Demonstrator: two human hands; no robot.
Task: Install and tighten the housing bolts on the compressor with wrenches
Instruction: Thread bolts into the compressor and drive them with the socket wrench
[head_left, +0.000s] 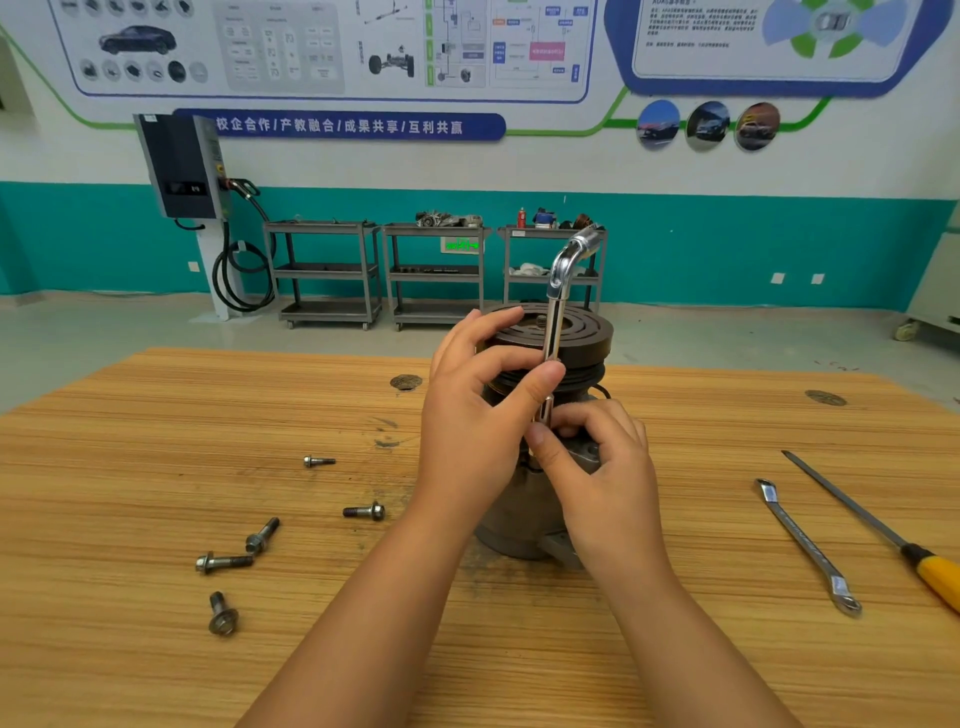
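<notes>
The compressor (511, 519) stands upright on the wooden table (156, 649), near the middle of the top, with its dark grooved pulley (576, 332) uppermost and its grey housing below. Both hands cover much of the housing.

An L-shaped wrench (558, 291) stands close to vertical against the near side of the compressor. Its bent end is above the pulley and its lower end is down at the housing.

The left hand (478, 415) pinches the wrench shaft between thumb and fingers at pulley height. The right hand (608, 467) sits just below it, thumb and curled fingers closed round the foot of the wrench. What the wrench's foot sits on is hidden by the fingers.

Five loose bolts lie flat on the table, left of the compressor and apart from it:
- The nearest bolt (365, 512) lies just left of the housing.
- A second bolt (318, 461) is further left and towards the far edge.
- A third bolt (262, 535) and a fourth bolt (223, 562) lie almost end to end.
- A fifth bolt (223, 614) is the furthest from the compressor, on the near side.

Right of the compressor and well apart from it lies a ring spanner (805, 545). Beyond that is a screwdriver (857, 514) with a yellow handle, roughly parallel to the spanner.

Behind the compressor, across the floor, three grey shelf carts (322, 270) stand against a teal wall.
</notes>
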